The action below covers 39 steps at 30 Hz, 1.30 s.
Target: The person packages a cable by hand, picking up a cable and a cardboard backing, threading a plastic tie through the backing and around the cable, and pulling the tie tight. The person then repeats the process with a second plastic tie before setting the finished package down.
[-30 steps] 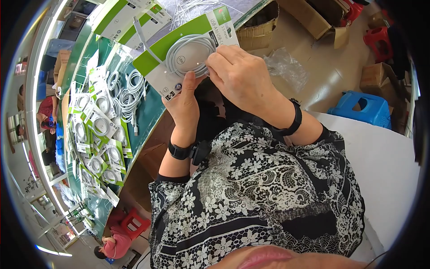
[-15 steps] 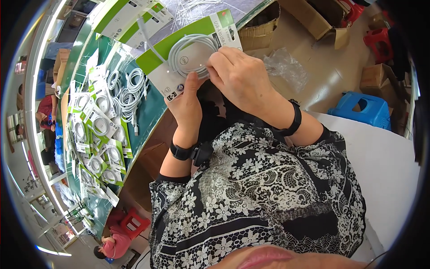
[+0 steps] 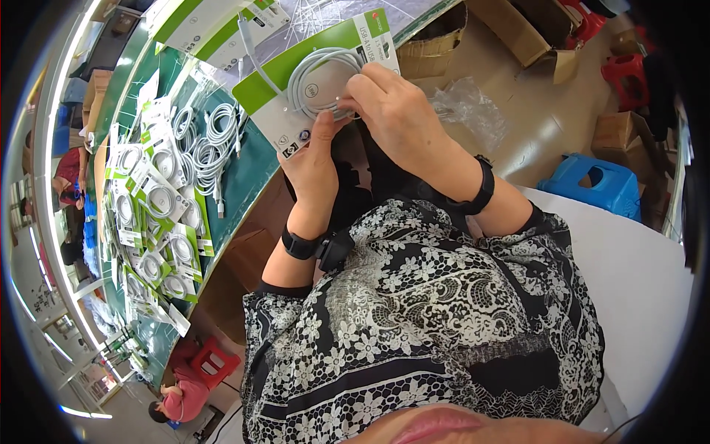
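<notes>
I see a card (image 3: 296, 96), green and white, with a coiled white cable (image 3: 319, 80) lying on its face. The card is held up in the air, just beyond the near edge of the table (image 3: 248, 174) and a little tilted. My left hand (image 3: 314, 159) is under the card and closed on its lower edge, the thumb pressing the white part from the front. My right hand (image 3: 396, 115) comes over the card from its right side; the fingers are bent and pinch the cable coil against the card, so this hand is closed on the cable. The two hands almost touch each other below the coil. Each wrist carries a black band.

To the left of the card, on the green table, many similar cards (image 3: 155, 214) with coils lie in an overlapping heap, and some loose white cables (image 3: 211, 144) lie between the heap and the card. Above the card, farther on the table, a few more cards (image 3: 222, 26) lie flat. To the right of the card, down on the floor, there is a crumpled clear bag (image 3: 470, 111), and farther right a blue stool (image 3: 595, 185). A cardboard box (image 3: 433, 52) stands just right of the card, under the table edge.
</notes>
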{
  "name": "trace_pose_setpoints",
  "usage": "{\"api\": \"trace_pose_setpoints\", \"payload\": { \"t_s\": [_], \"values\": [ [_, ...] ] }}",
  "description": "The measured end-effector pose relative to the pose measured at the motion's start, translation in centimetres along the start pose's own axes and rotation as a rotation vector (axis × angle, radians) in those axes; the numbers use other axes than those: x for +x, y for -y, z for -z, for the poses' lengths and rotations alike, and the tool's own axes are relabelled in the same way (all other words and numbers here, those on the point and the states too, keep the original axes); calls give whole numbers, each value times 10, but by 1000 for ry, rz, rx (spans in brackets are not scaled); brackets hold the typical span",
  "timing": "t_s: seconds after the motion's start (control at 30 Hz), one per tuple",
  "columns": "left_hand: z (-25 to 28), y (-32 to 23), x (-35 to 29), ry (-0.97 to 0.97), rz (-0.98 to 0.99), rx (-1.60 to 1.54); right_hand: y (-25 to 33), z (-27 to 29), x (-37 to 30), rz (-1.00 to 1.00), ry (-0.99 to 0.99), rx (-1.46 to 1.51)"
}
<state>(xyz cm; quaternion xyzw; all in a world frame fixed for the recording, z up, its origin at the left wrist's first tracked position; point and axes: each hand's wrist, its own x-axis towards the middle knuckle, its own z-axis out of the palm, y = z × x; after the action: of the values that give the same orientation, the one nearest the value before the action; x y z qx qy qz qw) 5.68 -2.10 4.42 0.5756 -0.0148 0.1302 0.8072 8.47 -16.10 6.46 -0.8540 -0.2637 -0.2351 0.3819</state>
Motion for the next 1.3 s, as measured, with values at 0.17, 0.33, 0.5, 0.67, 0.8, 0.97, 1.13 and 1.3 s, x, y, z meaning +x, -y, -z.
{"api": "trace_pose_setpoints", "payload": {
  "t_s": [0.17,0.33,0.5,0.67,0.8,0.97,1.13,1.3],
  "values": [
    [10,-9,6,-109,159,-171,-25,12,-3,-100,-193,249],
    [14,-16,3,28,352,-441,-61,-7,-16,-415,-183,535],
    [7,-15,-9,63,364,-427,-35,-29,-21,-109,-75,483],
    [3,-14,-9,-3,337,-410,-33,-34,-13,72,-104,381],
    [-5,-26,-7,39,222,-352,-36,-49,-36,-481,126,786],
    [-1,-23,-4,59,228,-317,-38,-49,-35,-514,119,813],
    [8,-10,-2,60,324,-282,-39,-40,-26,-422,152,687],
    [11,-3,-5,36,303,-307,-42,-44,-28,-212,-5,621]
  ]
}}
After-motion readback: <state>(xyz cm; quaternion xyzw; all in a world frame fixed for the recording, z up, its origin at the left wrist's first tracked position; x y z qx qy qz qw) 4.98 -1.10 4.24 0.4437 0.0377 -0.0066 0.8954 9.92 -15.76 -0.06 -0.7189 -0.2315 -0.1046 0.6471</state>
